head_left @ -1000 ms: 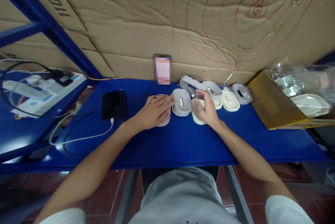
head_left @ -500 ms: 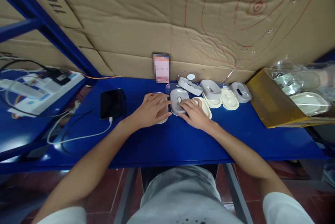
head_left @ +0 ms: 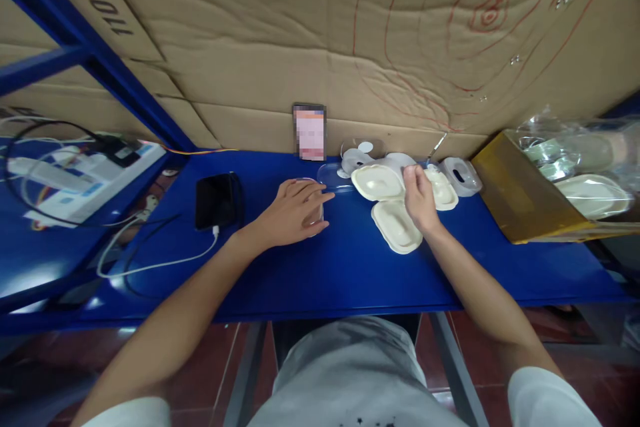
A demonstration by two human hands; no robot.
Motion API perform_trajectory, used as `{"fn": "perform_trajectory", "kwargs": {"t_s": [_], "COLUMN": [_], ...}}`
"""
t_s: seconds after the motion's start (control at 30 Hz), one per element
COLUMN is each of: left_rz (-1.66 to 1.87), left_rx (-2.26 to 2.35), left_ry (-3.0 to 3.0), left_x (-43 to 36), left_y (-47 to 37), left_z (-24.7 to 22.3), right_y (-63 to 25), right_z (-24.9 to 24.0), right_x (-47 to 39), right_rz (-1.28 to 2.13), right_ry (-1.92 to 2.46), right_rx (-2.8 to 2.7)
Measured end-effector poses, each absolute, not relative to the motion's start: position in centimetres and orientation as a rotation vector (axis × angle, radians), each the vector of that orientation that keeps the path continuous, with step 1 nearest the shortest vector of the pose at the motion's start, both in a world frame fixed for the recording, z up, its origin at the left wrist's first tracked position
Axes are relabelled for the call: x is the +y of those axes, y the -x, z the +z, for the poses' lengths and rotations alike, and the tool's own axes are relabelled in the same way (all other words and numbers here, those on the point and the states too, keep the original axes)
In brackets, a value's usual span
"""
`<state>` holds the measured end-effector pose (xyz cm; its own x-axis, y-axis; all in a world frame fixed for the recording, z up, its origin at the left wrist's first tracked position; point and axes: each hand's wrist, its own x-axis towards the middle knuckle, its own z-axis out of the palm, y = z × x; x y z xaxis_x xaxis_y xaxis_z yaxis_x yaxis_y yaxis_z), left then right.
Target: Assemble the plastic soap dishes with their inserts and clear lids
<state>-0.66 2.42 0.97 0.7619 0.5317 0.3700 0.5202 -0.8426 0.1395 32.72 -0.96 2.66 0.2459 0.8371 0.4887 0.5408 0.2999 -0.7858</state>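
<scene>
My left hand lies flat, fingers stretched out, over a clear-edged piece that it mostly covers. A cream oval dish is gripped at its right end by my right hand, thumb on top and the other fingers hidden. Below it, a second cream dish rests on the table. To the right of my right hand sits another cream dish. Between the hands lies a clear plastic tray. Pale grey parts stand behind the held dish, partly covered.
A phone with a lit screen leans against the cardboard wall. On the left are a dark phone on a white cable and a power strip. A grey dish sits beside a cardboard box of bagged parts.
My right hand has moved right from the grey dish and now grips a cream dish. That grey dish has left its spot, exposing the clear tray. My left hand has stayed put.
</scene>
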Motion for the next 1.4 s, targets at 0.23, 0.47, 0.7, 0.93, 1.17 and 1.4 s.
{"fn": "perform_trajectory", "kwargs": {"t_s": [0.23, 0.47, 0.7, 0.93, 1.17, 1.4], "left_rz": [0.728, 0.879, 1.289, 1.345, 1.306, 1.105], "left_rx": [0.887, 0.815, 0.857, 0.785, 0.757, 0.729], "left_ry": [-2.963, -3.060, -3.054, -2.922, -2.936, -2.848], "left_x": [1.8, 0.8, 0.0, -1.0, -1.1, 0.4], "left_y": [-0.3, -1.9, -2.5, -3.1, -3.0, -2.0], "left_z": [1.1, 0.0, -0.1, 0.0, 0.1, 0.1], "right_y": [-33.6, -28.4, -28.8, -29.1, -29.0, -29.6], "right_z": [2.6, 0.8, 1.9, 2.0, 1.2, 2.4], "right_x": [-1.1, -4.5, -4.8, -5.2, -5.0, -4.2], "right_rz": [0.275, 0.237, -0.171, -0.553, -0.466, 0.248], "right_ry": [1.327, 0.945, 0.947, 0.830, 0.882, 1.020], "right_rx": [-1.295, -2.250, -2.461, -2.278, -2.231, -2.332]}}
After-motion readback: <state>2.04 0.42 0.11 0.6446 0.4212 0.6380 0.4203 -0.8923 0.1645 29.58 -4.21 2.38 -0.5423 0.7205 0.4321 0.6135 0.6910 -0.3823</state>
